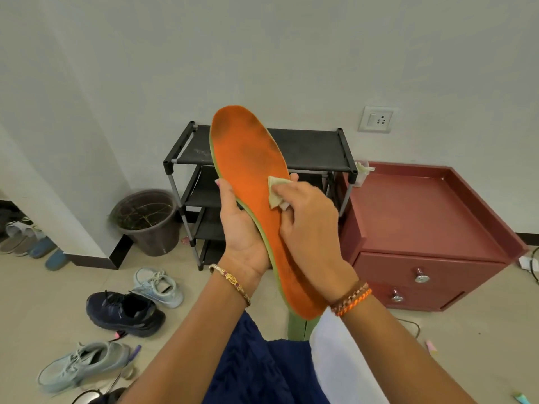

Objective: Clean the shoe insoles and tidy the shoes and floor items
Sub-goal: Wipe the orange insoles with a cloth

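Observation:
An orange insole with a green edge stands tilted upright in front of me, dark smudges near its toe. My left hand grips it from behind at the middle, fingers curled round its left edge. My right hand pinches a small pale cloth and presses it against the orange face. On the floor to the left lie a light blue sneaker, a navy sneaker and another light blue sneaker.
A black shoe rack stands against the wall behind the insole. A dark bucket sits left of it, a red drawer cabinet right of it. More shoes lie far left. Small items and cables lie scattered on the floor.

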